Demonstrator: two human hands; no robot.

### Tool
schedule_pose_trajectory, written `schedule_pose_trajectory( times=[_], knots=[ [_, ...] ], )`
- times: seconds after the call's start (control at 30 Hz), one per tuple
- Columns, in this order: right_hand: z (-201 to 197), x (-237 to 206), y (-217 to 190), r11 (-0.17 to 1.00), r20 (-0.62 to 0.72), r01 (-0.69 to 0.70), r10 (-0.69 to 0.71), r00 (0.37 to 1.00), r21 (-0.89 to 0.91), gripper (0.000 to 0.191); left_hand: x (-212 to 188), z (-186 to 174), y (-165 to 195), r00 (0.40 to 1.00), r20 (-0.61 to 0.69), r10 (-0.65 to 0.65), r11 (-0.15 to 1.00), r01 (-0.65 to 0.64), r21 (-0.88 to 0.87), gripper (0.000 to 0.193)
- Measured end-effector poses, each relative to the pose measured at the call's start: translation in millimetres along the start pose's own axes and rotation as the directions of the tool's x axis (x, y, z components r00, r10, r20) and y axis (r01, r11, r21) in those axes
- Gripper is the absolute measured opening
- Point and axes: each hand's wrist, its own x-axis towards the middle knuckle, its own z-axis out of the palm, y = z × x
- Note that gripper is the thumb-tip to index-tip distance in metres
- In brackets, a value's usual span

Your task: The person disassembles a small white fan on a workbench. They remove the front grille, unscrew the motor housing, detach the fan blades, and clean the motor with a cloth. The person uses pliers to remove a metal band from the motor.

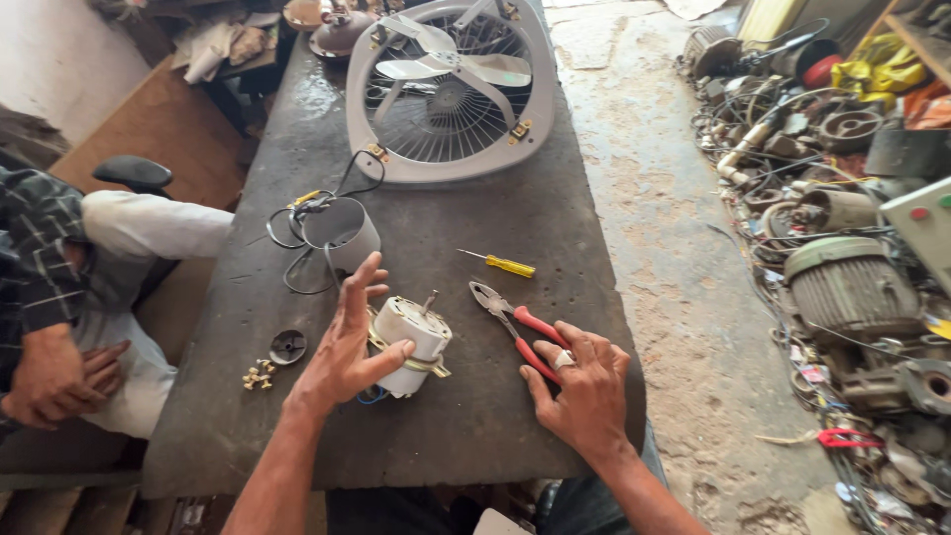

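A small white fan motor (414,342) with a short shaft stands on the dark worktable (475,436). My left hand (342,347) rests against the motor's left side, thumb under it and fingers spread upward. My right hand (584,386) lies over the red handles of a pair of pliers (510,319), whose jaws point toward the far left. A yellow-handled screwdriver (500,263) lies just beyond the pliers.
A white fan housing with blades (451,94) lies at the table's far end, a grey cylindrical cover with wires (337,233) nearer. Small brass screws (260,374) and a dark disc (287,347) sit left. A seated person (69,327) is at left. Scrap motors (852,287) pile at right.
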Motion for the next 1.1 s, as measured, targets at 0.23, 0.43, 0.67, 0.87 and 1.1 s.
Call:
schedule_pose_trajectory(
  times=[0.23, 0.43, 0.67, 0.87, 1.1],
  knots=[
    [2, -1, -4, 1.000, -0.001, 0.001, -0.001, 1.000, -0.020, 0.034, -23, 17, 15, 0.962, -0.219, 0.161, 0.973, -0.117, 0.201, 0.096],
    [2, 0, -6, 1.000, -0.002, 0.009, -0.009, 1.000, -0.027, 0.033, -51, 44, 16, 0.861, -0.454, 0.231, 0.919, -0.040, 0.391, 0.089],
    [3, -3, -11, 1.000, -0.025, -0.008, 0.008, 1.000, -0.017, 0.036, -76, 65, 6, 0.805, -0.547, 0.230, 0.860, 0.094, 0.501, 0.080],
    [12, 59, 59, 0.710, 0.228, -0.502, 0.452, 0.863, 0.494, 0.026, -75, 64, 6, 0.819, -0.554, 0.152, 0.912, 0.100, 0.398, 0.076],
    [115, 235, 180, 0.881, 0.008, -0.331, 0.349, 0.937, 0.338, 0.029, -58, 60, -4, 0.825, -0.539, 0.169, 0.909, 0.080, 0.408, 0.076]
  ],
)
